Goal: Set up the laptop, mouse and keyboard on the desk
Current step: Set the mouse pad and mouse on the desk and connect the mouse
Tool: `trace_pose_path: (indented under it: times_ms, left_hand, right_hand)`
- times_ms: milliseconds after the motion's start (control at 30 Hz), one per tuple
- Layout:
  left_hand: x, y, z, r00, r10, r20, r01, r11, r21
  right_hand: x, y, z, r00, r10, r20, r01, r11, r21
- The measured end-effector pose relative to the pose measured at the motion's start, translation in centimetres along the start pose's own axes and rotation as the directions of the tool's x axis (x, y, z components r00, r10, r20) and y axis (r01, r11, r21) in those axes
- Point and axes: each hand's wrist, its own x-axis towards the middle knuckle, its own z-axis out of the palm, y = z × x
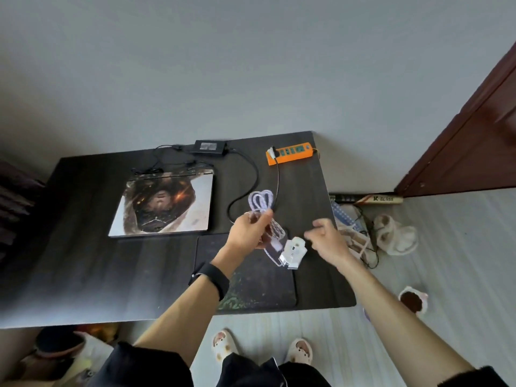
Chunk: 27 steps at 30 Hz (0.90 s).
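Observation:
A closed laptop (164,205) with a picture on its lid lies at the back of the dark desk (83,275). In front of it and to the right sits a dark mouse pad (251,286). A white mouse (293,251) rests at the pad's far right corner. My left hand (250,229) is shut on a coiled lavender cable (261,201), held just above the desk left of the mouse, and loops hang down to the mouse. My right hand (326,237) hovers just right of the mouse, fingers loosely curled and apart, holding nothing.
A black power adapter (209,147) lies behind the laptop, and its black cord (251,177) curls across the desk. An orange power strip (289,153) sits at the back right corner. Slippers, a bag and boxes lie on the floor right of the desk (391,233).

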Motion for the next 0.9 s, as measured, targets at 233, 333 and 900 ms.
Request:
trace_pose_path:
  times_ms: [233,333,900]
  left_hand:
    - [-0.2,-3.4,-3.5,0.943,-0.115,-0.312,0.133,0.990,0.037]
    - [-1.1,-4.2,-5.9,0.904,-0.123,-0.409,0.213,0.959,0.184]
    - [1.5,-13.4,-19.5,0.844,-0.262,-0.467,0.531,0.522,0.667]
  right_hand:
    - [0.9,5.5,8.6,0.927,-0.167,0.336,0.373,0.496,-0.784]
    - [2.6,5.3,10.5,0.903,-0.184,0.389,0.429,0.349,-0.833]
    - [3.4,0.2,15.2,0.962,0.214,0.172,-0.189,0.970,-0.152]
